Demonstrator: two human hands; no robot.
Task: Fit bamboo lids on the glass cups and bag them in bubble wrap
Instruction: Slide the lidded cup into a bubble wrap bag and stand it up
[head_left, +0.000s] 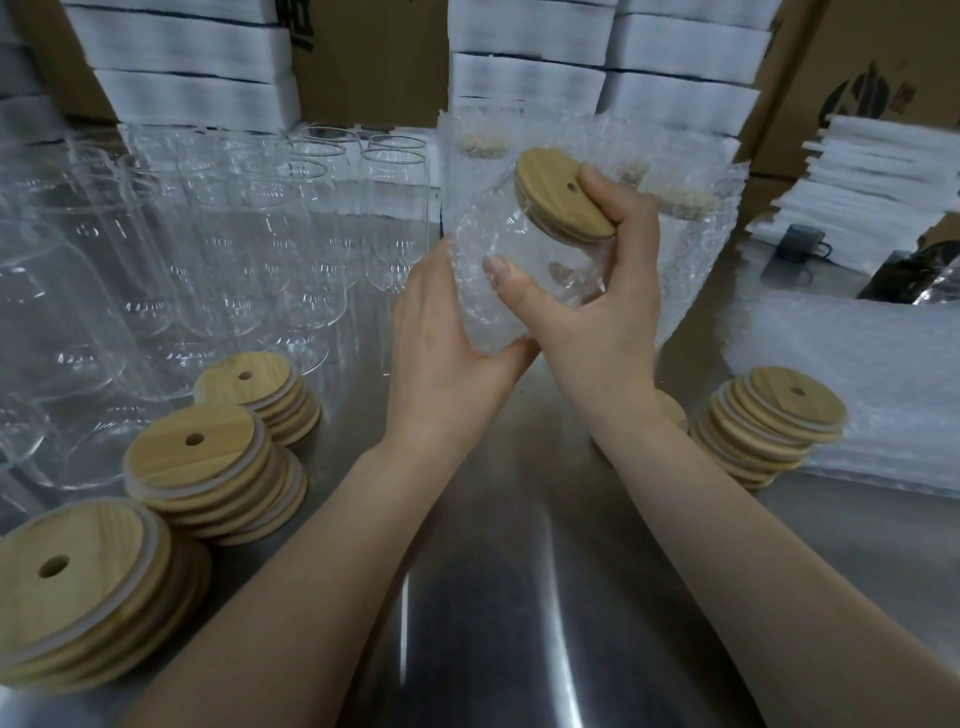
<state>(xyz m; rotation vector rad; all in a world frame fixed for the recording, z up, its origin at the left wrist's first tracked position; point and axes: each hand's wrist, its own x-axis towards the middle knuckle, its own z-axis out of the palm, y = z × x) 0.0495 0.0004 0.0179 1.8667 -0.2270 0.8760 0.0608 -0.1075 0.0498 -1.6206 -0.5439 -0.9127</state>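
My left hand (447, 353) clasps the bubble wrap bag (470, 291); my right hand (597, 312) grips the glass cup (545, 249) by its bamboo lid (558, 192)

A brushed steel table (509, 597) spread across the foreground, streaked with pale reflections of light. Behind it stood brown cardboard boxes (363, 62) — one at the right printed with a dark mark — and stacks of white foam sheets (530, 78) piled before them.
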